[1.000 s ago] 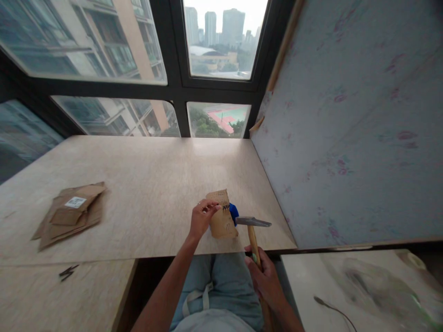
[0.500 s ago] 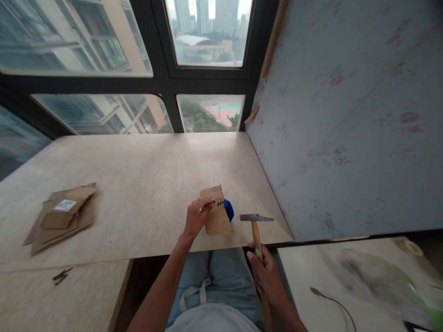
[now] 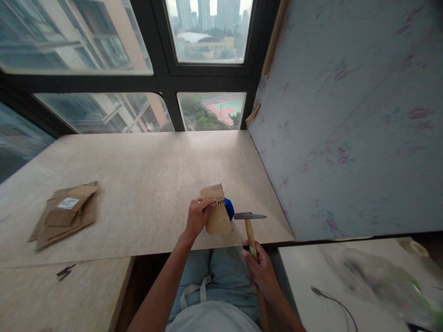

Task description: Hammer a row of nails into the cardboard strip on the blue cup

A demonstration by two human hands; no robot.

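My left hand pinches the left side of a small brown cardboard piece with a row of dark nails or staples along its fold, near the front edge of the wooden table. A blue object peeks out from behind the cardboard on its right. My right hand grips the wooden handle of a hammer. The metal hammer head is level, just right of the cardboard and close to the blue object.
A stack of flattened brown cardboard with a white label lies at the left of the table. Dark nails lie on the lower board at front left. A flowered panel walls the right side. Windows are behind.
The hammer head has shifted a little left, closer to the cardboard and blue object. My left hand keeps its hold on the cardboard.
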